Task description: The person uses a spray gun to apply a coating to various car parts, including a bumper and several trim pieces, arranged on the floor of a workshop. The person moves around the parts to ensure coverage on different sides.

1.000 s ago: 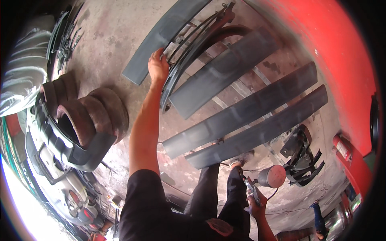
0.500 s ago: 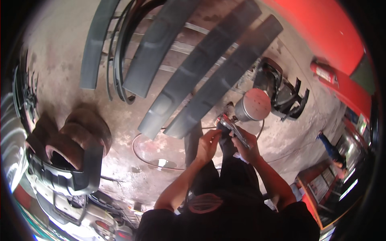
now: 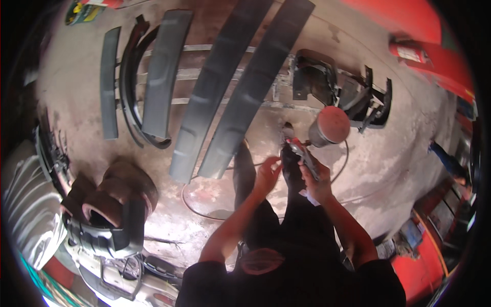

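My right hand [image 3: 319, 183] is wrapped round the handle of a spray gun [image 3: 307, 157], held in front of my legs. A round paint cup [image 3: 331, 127] with a reddish lid sits at the gun's front end. Left of the gun is my left hand [image 3: 266, 179], its fingers curled in a pinch close to the gun but apart from it. Whatever those fingertips may hold is too small to make out. Beyond the hands, long dark grey panels [image 3: 250, 97] lie side by side across a low rack [image 3: 190, 74].
A thin hose [image 3: 192, 206] curves over the floor around my legs. Black plastic parts [image 3: 314, 79] lie at the rack's right end. Curved brown and black pieces [image 3: 128, 187] are stacked at left, near a white car part [image 3: 92, 266]. Another person [image 3: 447, 161] is at far right.
My view has shifted, so the panels appear farther left and the stacked pieces nearer the middle. The right hand keeps its hold on the spray gun, and the left hand stays beside it.
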A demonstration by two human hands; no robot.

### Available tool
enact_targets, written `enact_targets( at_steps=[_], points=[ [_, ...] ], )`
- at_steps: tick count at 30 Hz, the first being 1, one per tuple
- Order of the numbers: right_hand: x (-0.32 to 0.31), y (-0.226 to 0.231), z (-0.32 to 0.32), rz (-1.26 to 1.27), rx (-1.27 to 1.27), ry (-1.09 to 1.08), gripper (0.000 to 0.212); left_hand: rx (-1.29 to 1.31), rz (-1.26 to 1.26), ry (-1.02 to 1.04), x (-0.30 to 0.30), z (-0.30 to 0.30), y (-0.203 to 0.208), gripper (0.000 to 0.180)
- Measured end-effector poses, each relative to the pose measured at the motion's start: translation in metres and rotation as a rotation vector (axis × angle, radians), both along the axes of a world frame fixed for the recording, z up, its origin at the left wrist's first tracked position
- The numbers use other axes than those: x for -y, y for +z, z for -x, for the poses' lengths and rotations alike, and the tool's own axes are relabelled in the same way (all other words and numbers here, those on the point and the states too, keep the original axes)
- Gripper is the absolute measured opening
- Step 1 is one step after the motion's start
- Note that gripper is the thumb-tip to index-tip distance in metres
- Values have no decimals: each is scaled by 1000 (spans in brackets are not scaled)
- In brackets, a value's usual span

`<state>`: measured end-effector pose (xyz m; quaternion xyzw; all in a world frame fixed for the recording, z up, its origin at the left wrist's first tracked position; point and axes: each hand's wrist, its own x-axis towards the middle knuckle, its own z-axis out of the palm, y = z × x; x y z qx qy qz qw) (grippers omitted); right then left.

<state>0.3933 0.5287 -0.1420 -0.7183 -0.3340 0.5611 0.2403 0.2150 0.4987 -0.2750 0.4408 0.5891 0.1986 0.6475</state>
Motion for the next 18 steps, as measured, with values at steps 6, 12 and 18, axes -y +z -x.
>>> enact_targets(
  at_steps=[6,12,18],
  points=[
    [21,-31,-38,-61,-29,-135,22,-1005,-467,-41,-173,75,-133,101],
    [32,-44,-47,115,-62,-123,30,-1236,-275,-203,-256,109,-180,134],
    [27,-45,-27,184,-101,-92,30,-1212,-287,-192,-257,103,-184,132]
  ],
)
